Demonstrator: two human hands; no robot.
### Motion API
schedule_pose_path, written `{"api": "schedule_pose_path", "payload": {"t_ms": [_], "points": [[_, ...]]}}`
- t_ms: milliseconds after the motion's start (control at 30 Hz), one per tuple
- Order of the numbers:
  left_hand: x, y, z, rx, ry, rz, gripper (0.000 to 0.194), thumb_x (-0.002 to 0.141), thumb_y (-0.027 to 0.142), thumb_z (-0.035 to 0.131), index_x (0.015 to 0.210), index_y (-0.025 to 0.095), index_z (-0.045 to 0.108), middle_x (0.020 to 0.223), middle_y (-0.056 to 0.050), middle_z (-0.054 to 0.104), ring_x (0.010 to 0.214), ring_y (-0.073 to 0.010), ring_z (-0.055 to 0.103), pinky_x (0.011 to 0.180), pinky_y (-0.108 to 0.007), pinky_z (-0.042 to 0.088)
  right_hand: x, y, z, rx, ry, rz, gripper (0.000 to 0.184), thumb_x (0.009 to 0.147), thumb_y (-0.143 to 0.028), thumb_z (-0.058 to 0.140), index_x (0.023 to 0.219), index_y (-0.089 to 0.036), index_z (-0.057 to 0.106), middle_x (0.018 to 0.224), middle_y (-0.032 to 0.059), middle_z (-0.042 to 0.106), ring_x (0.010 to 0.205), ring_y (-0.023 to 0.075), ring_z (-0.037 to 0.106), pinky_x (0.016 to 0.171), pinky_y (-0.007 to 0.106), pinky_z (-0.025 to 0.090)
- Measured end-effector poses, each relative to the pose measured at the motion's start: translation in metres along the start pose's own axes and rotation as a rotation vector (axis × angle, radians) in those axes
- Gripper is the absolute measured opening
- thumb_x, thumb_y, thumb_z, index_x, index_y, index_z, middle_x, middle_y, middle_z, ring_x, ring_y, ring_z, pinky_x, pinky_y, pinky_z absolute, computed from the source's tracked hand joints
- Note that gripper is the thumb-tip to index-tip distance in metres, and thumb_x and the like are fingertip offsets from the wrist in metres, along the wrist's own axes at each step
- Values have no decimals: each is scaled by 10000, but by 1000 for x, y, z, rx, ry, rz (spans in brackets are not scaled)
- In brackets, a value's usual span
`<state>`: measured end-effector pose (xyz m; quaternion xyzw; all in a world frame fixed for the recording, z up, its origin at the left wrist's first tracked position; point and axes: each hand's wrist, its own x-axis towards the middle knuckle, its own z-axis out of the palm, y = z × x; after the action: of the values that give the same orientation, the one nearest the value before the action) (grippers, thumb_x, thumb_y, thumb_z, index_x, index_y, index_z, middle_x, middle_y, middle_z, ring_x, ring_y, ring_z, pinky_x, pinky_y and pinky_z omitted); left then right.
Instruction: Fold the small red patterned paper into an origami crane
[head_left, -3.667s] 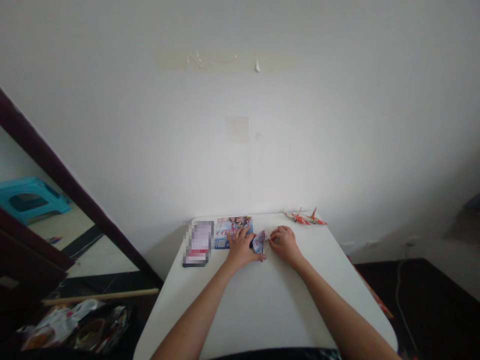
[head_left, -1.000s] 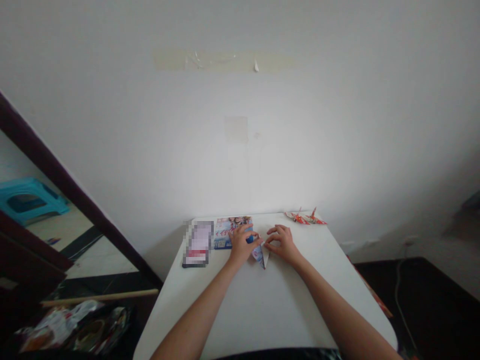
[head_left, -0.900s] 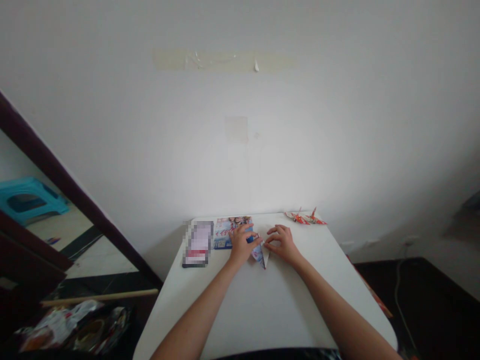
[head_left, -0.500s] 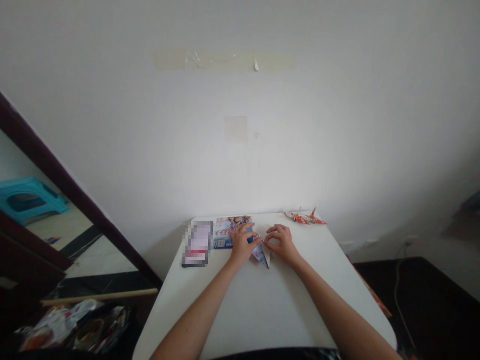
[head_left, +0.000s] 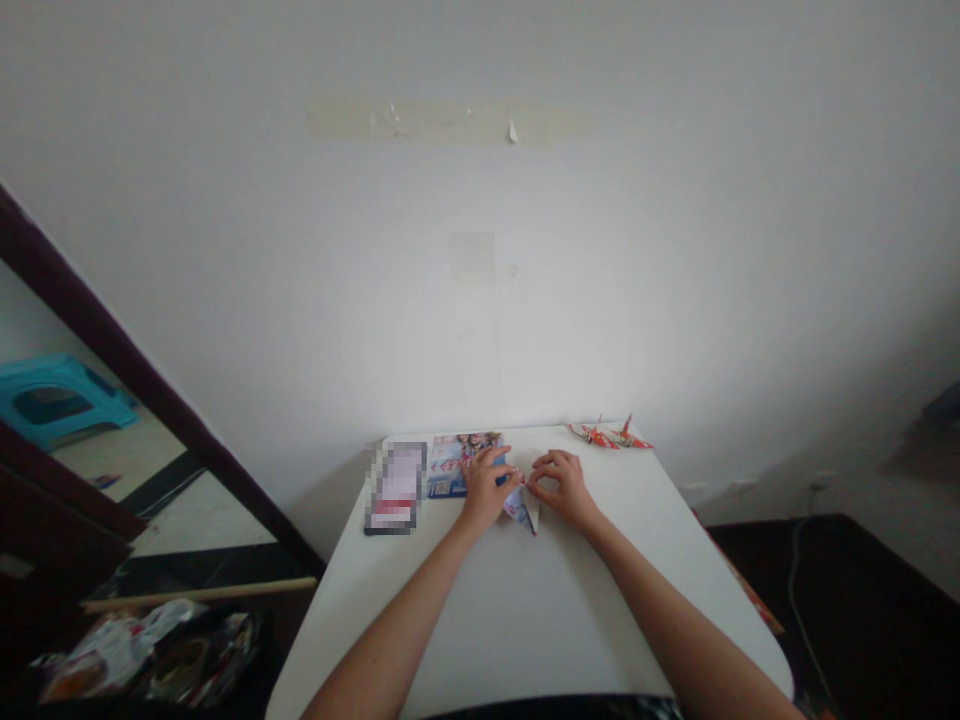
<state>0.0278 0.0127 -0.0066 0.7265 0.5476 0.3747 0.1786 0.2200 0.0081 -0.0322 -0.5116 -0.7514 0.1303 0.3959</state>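
Between my two hands is a piece of folded paper (head_left: 520,508), printed blue and pink on one face and white on the other, its point aimed toward me. My left hand (head_left: 487,485) pinches its upper left part between thumb and fingers. From the other side my right hand (head_left: 559,484) pinches the upper right part. The fingertips of both hands almost meet, and they hide the paper's top. Partly under my left hand lies a printed leaflet (head_left: 450,462) with a blue lower edge.
A phone (head_left: 396,488), blurred out, lies at the left of the white table (head_left: 510,620). Red-patterned folded paper cranes (head_left: 611,436) sit at the far right corner. Behind the table rises a wall (head_left: 480,340). A blue stool (head_left: 64,400) and plastic bags (head_left: 150,650) are at left.
The folded paper's lower point has shifted very slightly up and left. Both hands keep their pinch at nearly the same spot.
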Motion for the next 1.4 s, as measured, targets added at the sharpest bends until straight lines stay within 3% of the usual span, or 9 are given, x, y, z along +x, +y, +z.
{"api": "schedule_pose_path", "payload": {"t_ms": [100, 367, 567, 800, 967, 1200, 1400], "points": [[0, 2, -2, -3, -1, -33, 161, 868, 260, 687, 755, 283, 799, 1356, -28, 678, 1369, -325, 480, 1179, -700, 175, 0, -1, 0, -6, -3, -1, 76, 837, -363, 726, 823, -304, 771, 1086, 42, 708, 1232, 291, 517, 1086, 497, 335], [1, -3, -7, -37, 105, -52, 45, 788, 271, 784, 771, 302, 811, 1354, -28, 659, 1298, -297, 544, 1170, -596, 295, 0, -3, -2, -15, -15, 11, 79, 832, -348, 719, 801, -297, 770, 1088, 44, 708, 1224, 291, 520, 1079, 496, 338], [4, -4, -6, 2, 65, -40, 90, 839, 312, 738, 798, 302, 817, 1374, -34, 654, 1317, -311, 527, 1172, -621, 275, 0, -1, -1, 2, -12, 12, 61, 829, -337, 728, 814, -295, 770, 1094, 43, 705, 1217, 286, 523, 1072, 481, 348], [2, -1, -5, 16, 115, -16, 59, 812, 318, 764, 776, 297, 806, 1374, -28, 643, 1327, -305, 507, 1189, -618, 257, 3, 0, 1, 51, 46, 2, 119, 849, -408, 723, 891, -315, 785, 1096, 53, 700, 1196, 280, 541, 1062, 479, 370], [0, 2, -4, 3, 133, 16, 71, 810, 315, 769, 751, 289, 800, 1366, -41, 646, 1342, -307, 497, 1207, -609, 245, 6, -3, 7, 73, 92, -1, 109, 843, -402, 733, 825, -303, 776, 1124, 58, 696, 1208, 287, 523, 1068, 493, 373], [-2, 3, -1, 0, 104, 26, 85, 816, 311, 762, 742, 290, 799, 1403, -30, 627, 1387, -305, 452, 1217, -615, 230, 6, -16, 6, -4, 72, -42, 66, 827, -290, 701, 766, -281, 725, 1133, 52, 698, 1289, 318, 472, 1138, 644, 260], [2, -5, -3, -15, 165, 7, 73, 826, 295, 749, 778, 278, 801, 1362, -46, 652, 1332, -295, 508, 1193, -591, 282, 2, -22, 1, -78, -15, -49, 50, 772, -223, 723, 752, -263, 702, 1162, 41, 696, 1339, 333, 434, 1158, 738, 95]]}}
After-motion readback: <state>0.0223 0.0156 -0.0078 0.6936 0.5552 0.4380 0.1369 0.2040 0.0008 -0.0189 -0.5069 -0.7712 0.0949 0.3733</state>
